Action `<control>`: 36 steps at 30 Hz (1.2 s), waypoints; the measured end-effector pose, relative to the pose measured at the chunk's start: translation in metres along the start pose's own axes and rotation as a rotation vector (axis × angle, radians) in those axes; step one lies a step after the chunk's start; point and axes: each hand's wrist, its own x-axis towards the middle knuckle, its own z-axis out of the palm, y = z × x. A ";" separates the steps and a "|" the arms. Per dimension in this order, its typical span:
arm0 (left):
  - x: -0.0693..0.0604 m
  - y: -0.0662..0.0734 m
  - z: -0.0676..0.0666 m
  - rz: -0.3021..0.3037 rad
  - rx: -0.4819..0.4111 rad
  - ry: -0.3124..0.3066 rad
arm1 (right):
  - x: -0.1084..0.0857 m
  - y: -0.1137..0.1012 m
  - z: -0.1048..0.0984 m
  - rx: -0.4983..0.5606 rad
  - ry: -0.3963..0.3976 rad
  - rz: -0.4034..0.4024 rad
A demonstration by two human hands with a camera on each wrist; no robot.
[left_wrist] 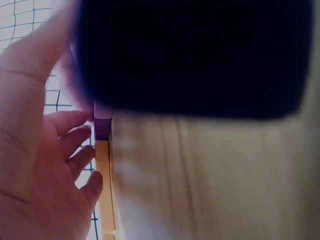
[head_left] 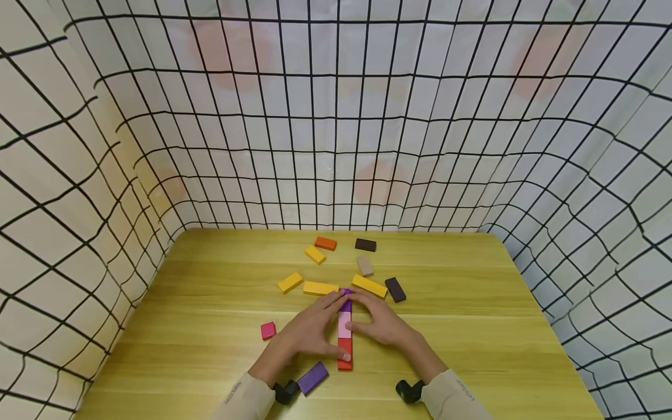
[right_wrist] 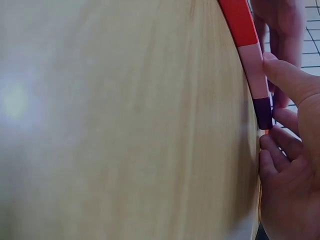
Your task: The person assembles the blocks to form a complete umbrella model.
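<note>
In the head view, the left hand (head_left: pixel 315 328) and right hand (head_left: pixel 382 322) come together over a purple block (head_left: pixel 345 306), a pink block (head_left: pixel 343 319) and a red block (head_left: pixel 345 345) lying in line on the worktop (head_left: pixel 446 303). The left hand is spread wide, thumb on the red block, fingertips at the purple end; the right is moderately wide, thumb against the pink block. Uneven thumb pressure could skew the line, and the fingertips might nudge the right-hand yellow block (head_left: pixel 369 286). The black wrist device (head_left: pixel 286 392) could brush the violet block (head_left: pixel 312 378) beside it. The blocks lie directly on the worktop, not in any container; black mesh (head_left: pixel 336 116) stands behind.

In the left wrist view, a dark shape (left_wrist: pixel 195 55) hides much; the fingers seem loosely bent beside the purple block.

In the right wrist view, red, pink and purple sit end to end, the thumb touching pink.
</note>
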 end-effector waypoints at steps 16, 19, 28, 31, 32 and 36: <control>0.000 0.002 0.001 -0.039 -0.008 -0.025 | 0.003 -0.003 -0.009 0.057 0.135 0.058; 0.001 0.001 0.003 -0.038 -0.017 -0.027 | 0.006 -0.003 -0.014 0.041 0.203 0.032; 0.003 -0.001 0.004 -0.036 -0.038 -0.035 | 0.017 0.010 -0.020 -0.145 0.233 0.108; 0.003 -0.002 0.004 -0.030 -0.054 -0.029 | 0.022 0.015 -0.020 -0.186 0.235 0.118; 0.003 -0.002 0.004 -0.031 -0.059 -0.029 | 0.024 0.016 -0.021 -0.196 0.236 0.125; 0.003 -0.003 0.005 -0.038 -0.078 -0.033 | 0.029 0.019 -0.022 -0.208 0.235 0.144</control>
